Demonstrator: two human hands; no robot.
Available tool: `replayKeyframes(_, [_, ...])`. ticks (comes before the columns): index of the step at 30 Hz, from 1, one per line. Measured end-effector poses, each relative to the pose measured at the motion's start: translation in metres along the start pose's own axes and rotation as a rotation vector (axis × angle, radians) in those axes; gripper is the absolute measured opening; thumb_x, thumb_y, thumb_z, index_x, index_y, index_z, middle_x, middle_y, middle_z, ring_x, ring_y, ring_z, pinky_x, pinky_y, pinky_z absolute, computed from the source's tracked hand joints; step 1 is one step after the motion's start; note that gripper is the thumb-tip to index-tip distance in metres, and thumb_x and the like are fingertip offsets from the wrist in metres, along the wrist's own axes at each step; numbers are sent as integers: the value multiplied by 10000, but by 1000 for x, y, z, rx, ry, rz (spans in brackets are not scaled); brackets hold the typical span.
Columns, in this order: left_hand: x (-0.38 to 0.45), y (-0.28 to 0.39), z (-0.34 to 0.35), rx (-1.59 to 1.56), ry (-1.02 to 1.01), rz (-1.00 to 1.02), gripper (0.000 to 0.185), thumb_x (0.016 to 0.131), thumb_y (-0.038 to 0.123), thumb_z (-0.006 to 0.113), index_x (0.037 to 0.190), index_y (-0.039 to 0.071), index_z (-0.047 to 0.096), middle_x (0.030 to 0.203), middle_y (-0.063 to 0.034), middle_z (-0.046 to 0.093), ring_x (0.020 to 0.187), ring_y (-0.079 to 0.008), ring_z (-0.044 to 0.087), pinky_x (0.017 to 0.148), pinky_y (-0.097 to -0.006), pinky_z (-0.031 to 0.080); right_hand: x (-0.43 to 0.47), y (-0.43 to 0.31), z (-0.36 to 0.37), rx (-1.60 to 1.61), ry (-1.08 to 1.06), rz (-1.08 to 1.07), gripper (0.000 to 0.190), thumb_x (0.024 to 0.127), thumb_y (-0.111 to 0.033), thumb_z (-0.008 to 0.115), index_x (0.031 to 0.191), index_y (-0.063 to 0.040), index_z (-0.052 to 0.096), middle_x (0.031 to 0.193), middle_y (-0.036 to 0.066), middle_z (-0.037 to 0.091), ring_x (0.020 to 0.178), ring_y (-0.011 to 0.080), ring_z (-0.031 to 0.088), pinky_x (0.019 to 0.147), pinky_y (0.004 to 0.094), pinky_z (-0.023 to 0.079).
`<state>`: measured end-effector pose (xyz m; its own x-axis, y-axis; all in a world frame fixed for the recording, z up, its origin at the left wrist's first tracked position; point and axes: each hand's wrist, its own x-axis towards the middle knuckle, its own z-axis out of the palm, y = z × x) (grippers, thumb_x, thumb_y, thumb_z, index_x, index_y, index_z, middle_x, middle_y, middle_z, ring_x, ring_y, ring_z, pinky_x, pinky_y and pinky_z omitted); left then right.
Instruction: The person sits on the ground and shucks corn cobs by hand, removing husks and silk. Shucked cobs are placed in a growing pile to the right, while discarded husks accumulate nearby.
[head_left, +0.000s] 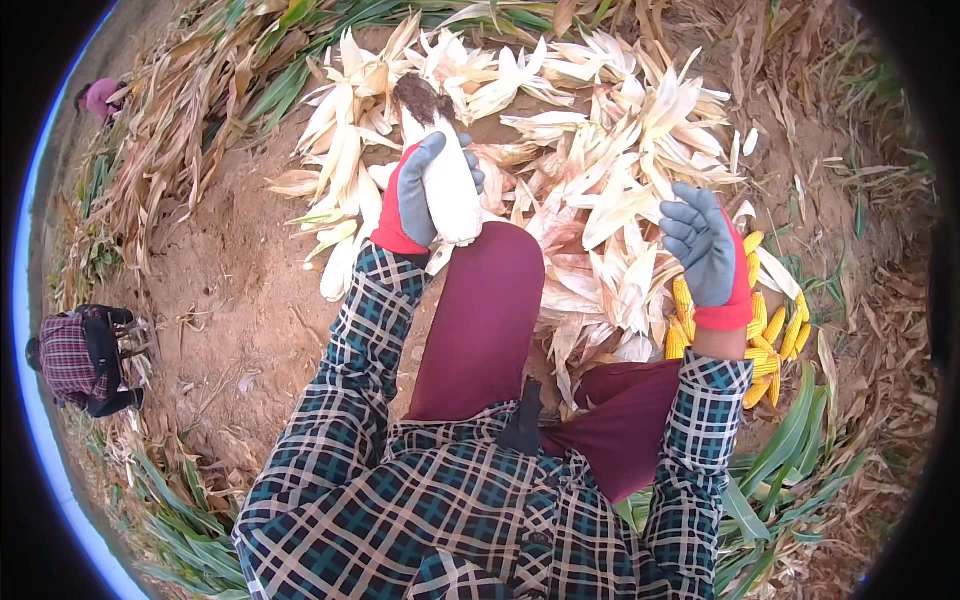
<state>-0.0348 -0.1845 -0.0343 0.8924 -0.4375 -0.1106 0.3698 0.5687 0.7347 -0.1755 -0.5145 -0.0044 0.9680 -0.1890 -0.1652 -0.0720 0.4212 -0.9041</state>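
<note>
My left hand (424, 191), in a red glove with a grey coated palm, grips an ear of corn in its pale husk (452, 191). Dark brown silk tops the ear at its far end, and its near end is by my left knee. My right hand (699, 240), gloved alike, is raised with the palm showing and holds nothing. Below and beside it lies a pile of husked yellow corn cobs (763, 356), partly hidden by that hand and wrist. Between and beyond my hands, pale dry corn husks (600, 195) are spread on the ground.
Dry corn stalks (176, 112) line the far left, with green corn leaves (780, 442) at the lower right. Bare soil (240, 300) shows at left. One person in a checked shirt (71, 360) bends at the left edge; another in pink (101, 97) is farther off.
</note>
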Motion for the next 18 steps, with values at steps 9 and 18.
replayKeyframes(9, [57,-73,162,476,-86,23,416,880,226,713,1207,11,574,1042,-56,641,900,-124,603,800,-285,493,-7,29,79,39,63,71,500,874,-290,728,1226,-17,501,1017,74,641,806,141,656,672,266,541])
replayKeyframes(18, [44,-56,142,380,-567,-339,584,818,282,712,1287,-6,515,1111,-130,660,916,-188,655,825,-324,520,-15,8,51,-617,69,-210,517,820,-283,771,1207,-14,559,1009,86,664,827,175,661,655,287,535])
